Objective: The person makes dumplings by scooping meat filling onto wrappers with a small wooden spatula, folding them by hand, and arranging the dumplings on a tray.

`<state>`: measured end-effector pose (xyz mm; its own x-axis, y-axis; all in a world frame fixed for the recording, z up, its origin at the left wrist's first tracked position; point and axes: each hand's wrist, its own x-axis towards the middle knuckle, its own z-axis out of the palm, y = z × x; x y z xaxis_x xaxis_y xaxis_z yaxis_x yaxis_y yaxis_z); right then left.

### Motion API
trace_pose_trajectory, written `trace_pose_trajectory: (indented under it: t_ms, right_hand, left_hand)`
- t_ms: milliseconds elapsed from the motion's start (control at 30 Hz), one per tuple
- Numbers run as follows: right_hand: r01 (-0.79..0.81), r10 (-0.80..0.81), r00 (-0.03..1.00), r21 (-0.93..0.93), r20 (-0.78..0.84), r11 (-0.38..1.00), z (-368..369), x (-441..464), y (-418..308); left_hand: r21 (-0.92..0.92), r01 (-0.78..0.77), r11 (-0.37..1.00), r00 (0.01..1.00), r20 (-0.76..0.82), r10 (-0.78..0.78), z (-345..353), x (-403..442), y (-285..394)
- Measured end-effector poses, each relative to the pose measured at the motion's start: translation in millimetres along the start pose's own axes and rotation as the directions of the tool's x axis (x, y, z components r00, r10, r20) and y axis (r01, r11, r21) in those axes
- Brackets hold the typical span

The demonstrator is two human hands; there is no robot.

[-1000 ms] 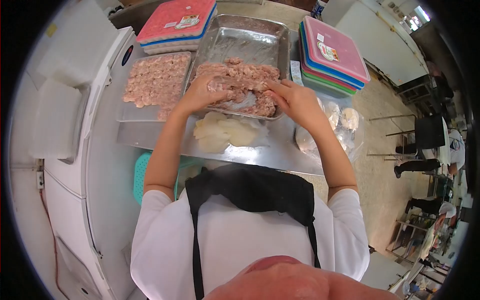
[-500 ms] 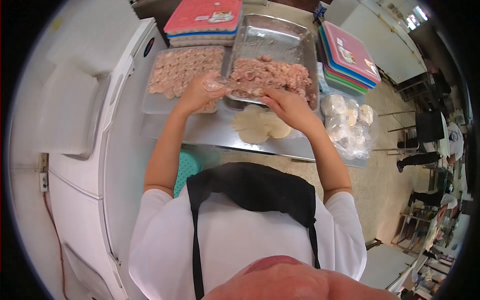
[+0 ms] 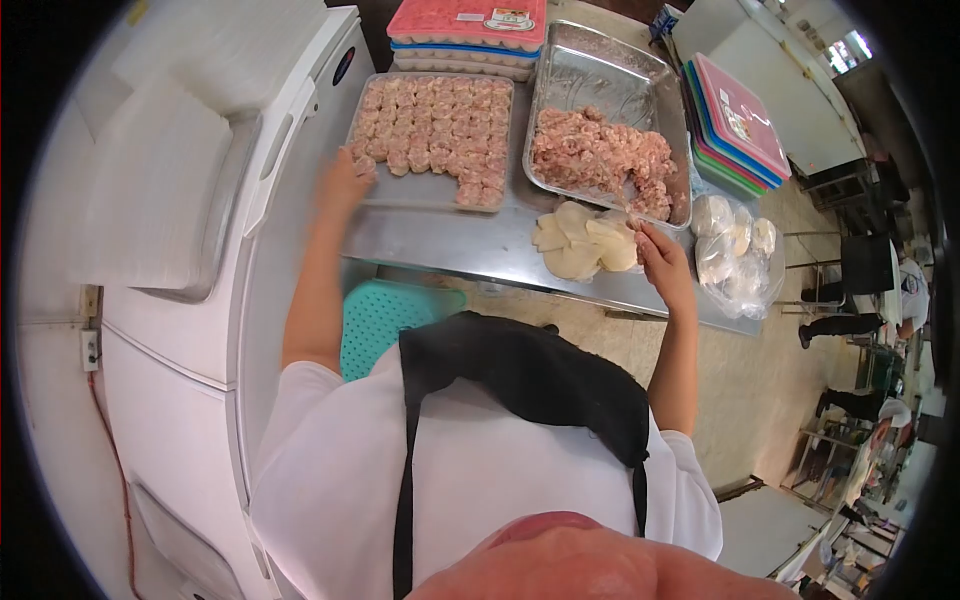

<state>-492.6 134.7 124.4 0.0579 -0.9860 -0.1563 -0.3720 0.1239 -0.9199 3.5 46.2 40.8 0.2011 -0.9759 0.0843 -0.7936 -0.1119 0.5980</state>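
Note:
My left hand [image 3: 345,183], slightly blurred, is at the left edge of a clear plastic tray [image 3: 420,192], its fingers closed on a meat-filled dumpling [image 3: 364,164]. Rows of similar dumplings [image 3: 435,120] fill most of that tray, with bare plastic along its near left part. On the right, my right hand [image 3: 664,262] is closed around a thin, meat-smeared spatula [image 3: 632,220], mostly hidden by the fingers. Just left of it, round pale dough wrappers [image 3: 575,240] lie overlapping on the metal table. Behind them, a deep metal pan [image 3: 610,70] holds ground meat [image 3: 595,150].
Lidded trays [image 3: 465,30] are stacked at the back left, and coloured lidded trays [image 3: 735,120] at the right. Bagged wrappers [image 3: 735,245] sit on the table's right end. A white fridge [image 3: 290,200] stands close on the left, a green perforated stool [image 3: 385,315] below. People work far right.
My hands have moved apart: the left, with the dumpling, to the tray's left edge; the right, with the spatula, beside the wrappers. The view has shifted, so the table appears further right.

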Motion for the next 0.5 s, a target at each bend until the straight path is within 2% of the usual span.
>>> trace_pose_trajectory:
  t_ms: [33, 133, 167, 233, 333, 367, 433, 500]
  right_hand:
    - [-0.008, 0.008, 1.0, 0.012, -0.007, 1.0, 0.7, -2.2, 0.1]
    - [-0.091, 0.091, 0.996, -0.01, -0.017, 0.996, -4.5, -4.3, 4.2]
    - [-0.129, 0.128, 0.992, -0.027, -0.018, 0.991, -7.0, -4.5, 5.8]
    - [-0.013, 0.011, 1.0, -0.087, -0.019, 0.996, -4.2, -2.2, 4.0]
    - [0.209, -0.209, 0.977, -0.278, 0.031, 0.937, -15.6, 13.4, 12.0]
    - [0.281, -0.279, 0.958, -0.355, 0.058, 0.891, -25.3, 21.2, 16.8]
    - [0.247, -0.222, 0.967, -0.69, 0.127, 0.681, -51.6, 32.6, -3.3]
    - [0.146, -0.131, 0.987, -0.883, 0.097, 0.445, -86.4, 56.6, -6.0]
  left_hand:
    - [-0.06, 0.023, 0.998, 1.0, -0.003, -0.024, 2.1, -0.4, 3.9]
    - [0.087, -0.137, 0.987, 0.973, -0.175, 0.15, 25.1, 6.8, -7.8]
    - [0.077, -0.103, 0.992, 0.985, -0.133, 0.113, 30.5, 11.6, -11.4]
    - [0.063, -0.035, 0.997, 0.998, -0.048, 0.038, 34.8, 17.6, -4.5]
    - [0.138, -0.194, 0.971, 0.964, -0.157, 0.215, 61.3, 33.2, -34.0]
    - [0.133, -0.152, 0.979, 0.985, -0.055, 0.161, 60.2, 35.8, -32.3]
    - [0.147, -0.073, 0.986, 0.987, 0.152, 0.05, 24.9, 19.5, 6.4]
    - [0.263, -0.184, 0.947, 0.969, 0.208, 0.131, 28.0, 23.5, 5.1]
